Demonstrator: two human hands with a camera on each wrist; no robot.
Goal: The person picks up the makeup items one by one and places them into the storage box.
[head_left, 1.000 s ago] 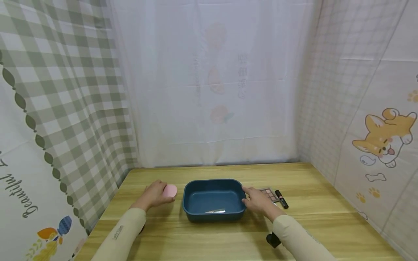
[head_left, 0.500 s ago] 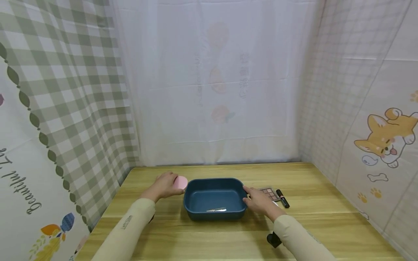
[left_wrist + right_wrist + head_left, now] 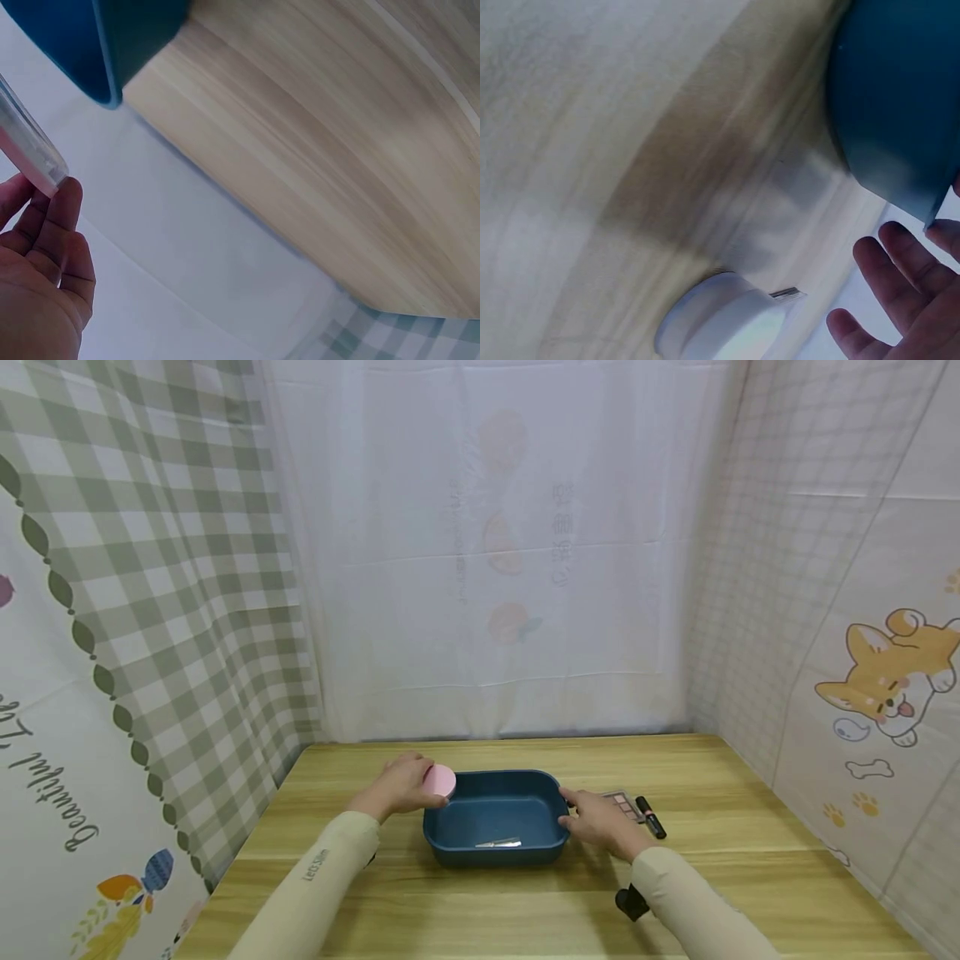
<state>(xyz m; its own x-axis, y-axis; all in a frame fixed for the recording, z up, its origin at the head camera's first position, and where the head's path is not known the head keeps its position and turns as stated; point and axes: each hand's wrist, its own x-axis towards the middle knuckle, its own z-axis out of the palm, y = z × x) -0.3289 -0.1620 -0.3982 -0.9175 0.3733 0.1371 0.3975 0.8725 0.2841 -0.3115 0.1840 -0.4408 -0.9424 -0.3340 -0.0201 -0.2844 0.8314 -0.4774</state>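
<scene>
My left hand [image 3: 405, 785] pinches a round pink compact [image 3: 440, 781], which overlaps the far left corner of a dark blue rectangular basin [image 3: 498, 857] in the head view. The compact's clear rim [image 3: 34, 142] stands out edge-on in the left wrist view, fingertips at its lower edge. On the basin's right side, my right hand [image 3: 596, 820] holds the rim between thumb and index finger. Its other fingers [image 3: 900, 277] spread outside the wall. A slim, shiny silvery item [image 3: 498, 842] lies inside the basin near its front wall.
Beyond my right hand lie an eyeshadow palette [image 3: 621, 804] and a black lipstick-like tube [image 3: 650, 817]. A white round item [image 3: 735, 322] stands beside them in the right wrist view. The wooden table [image 3: 487, 914] is bordered by hanging cloths at back and sides.
My left hand has carried the compact rightward, from the table's left side to over the basin's left rim. The right hand stays at the basin's right side.
</scene>
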